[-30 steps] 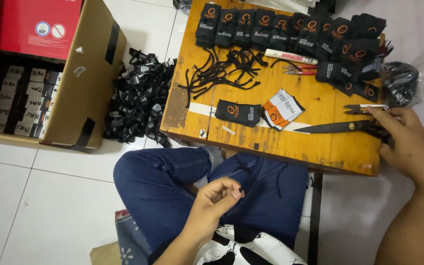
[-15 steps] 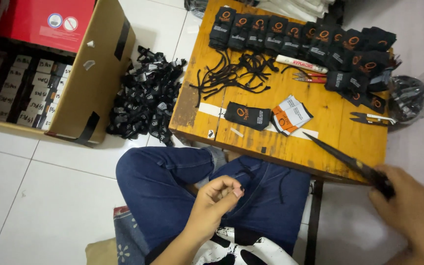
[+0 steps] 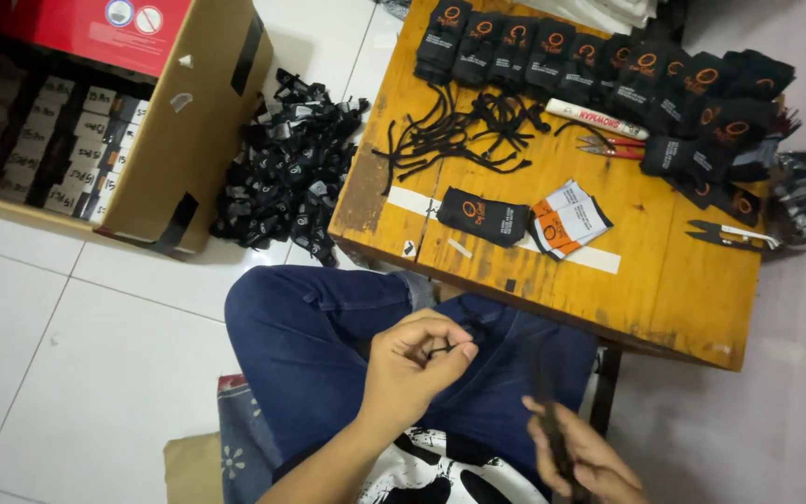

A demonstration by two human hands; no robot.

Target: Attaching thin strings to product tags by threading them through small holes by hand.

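1. The left hand (image 3: pixel 412 369) has thumb and fingertips pinched together on a thin black cord (image 3: pixel 442 348), held over the lap in blue jeans (image 3: pixel 328 327).
2. The right hand (image 3: pixel 582 459) is low in the view, its fingers closed around a long dark tool (image 3: pixel 545 392) that looks like scissors; the tool is blurred and points up toward the table edge.
3. The 2 hands are near each other but apart, both in front of the low wooden table (image 3: pixel 664 289).
4. On the table lie a single black pouch (image 3: pixel 482 217), a small stack of orange and white cards (image 3: pixel 568 219), a tangle of black cords (image 3: pixel 459 135), a white marker (image 3: pixel 596 119), red-handled snips (image 3: pixel 608 147) and a second pair of snips (image 3: pixel 734 235).
5. A row of black pouches with orange marks (image 3: pixel 608 70) lines the far edge.
6. On the tiled floor to the left sit a heap of black pieces (image 3: pixel 286 177) and an open cardboard box (image 3: pixel 193 131).
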